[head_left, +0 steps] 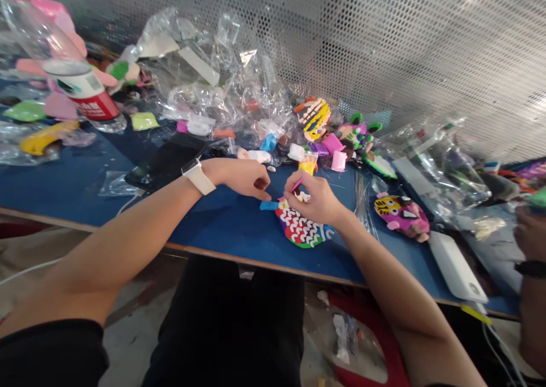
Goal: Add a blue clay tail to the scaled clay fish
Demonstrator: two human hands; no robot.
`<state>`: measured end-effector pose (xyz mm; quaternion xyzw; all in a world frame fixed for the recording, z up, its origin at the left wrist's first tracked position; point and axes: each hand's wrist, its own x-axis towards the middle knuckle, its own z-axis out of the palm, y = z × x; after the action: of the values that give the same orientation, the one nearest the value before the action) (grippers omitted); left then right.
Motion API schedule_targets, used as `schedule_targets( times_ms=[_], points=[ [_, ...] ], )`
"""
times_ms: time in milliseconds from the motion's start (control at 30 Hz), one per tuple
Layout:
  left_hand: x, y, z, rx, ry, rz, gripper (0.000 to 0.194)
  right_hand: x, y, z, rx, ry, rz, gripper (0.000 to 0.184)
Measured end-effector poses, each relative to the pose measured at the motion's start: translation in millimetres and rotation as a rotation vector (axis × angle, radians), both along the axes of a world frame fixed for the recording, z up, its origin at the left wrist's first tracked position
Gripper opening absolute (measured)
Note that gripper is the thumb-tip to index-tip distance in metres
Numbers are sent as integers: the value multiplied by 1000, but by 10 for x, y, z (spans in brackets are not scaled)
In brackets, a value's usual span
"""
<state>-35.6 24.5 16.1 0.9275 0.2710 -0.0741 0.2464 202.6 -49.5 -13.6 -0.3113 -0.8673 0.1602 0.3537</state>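
Note:
My right hand pinches a thin pink strip of modelling clay between thumb and fingers. It is above the upper part of a fish-like clay piece, which lies on the blue table and is coloured red, green, purple and blue, with rows of white curved scales. The hand covers part of that piece. My left hand, wearing a pale watch at the wrist, hovers just left of it. Its fingers are curled, thumb and forefinger apart, with nothing visible between them. Below its thumb a small blue clay piece sticks out at the fish's left edge.
Behind my hands lie clay lumps, clear plastic bags and a striped clay figure. A black phone and bottle are left. Right are a clay face, white power bank and another person's hand.

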Motion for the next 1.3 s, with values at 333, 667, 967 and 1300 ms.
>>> schedule_targets(
  times_ms=[333,667,967,1300],
  points=[
    [-72,37,29,-116,13,-32,28,-13,21,50,-36,-22,77,18],
    [-60,17,30,-134,55,-33,17,-37,26,-2,-126,-60,92,14],
    [-57,18,66,-130,85,-29,21,-32,33,-5,-86,-97,107,14],
    [-51,10,68,-137,77,-23,19,-24,46,47,-85,-160,117,15]
  ],
)
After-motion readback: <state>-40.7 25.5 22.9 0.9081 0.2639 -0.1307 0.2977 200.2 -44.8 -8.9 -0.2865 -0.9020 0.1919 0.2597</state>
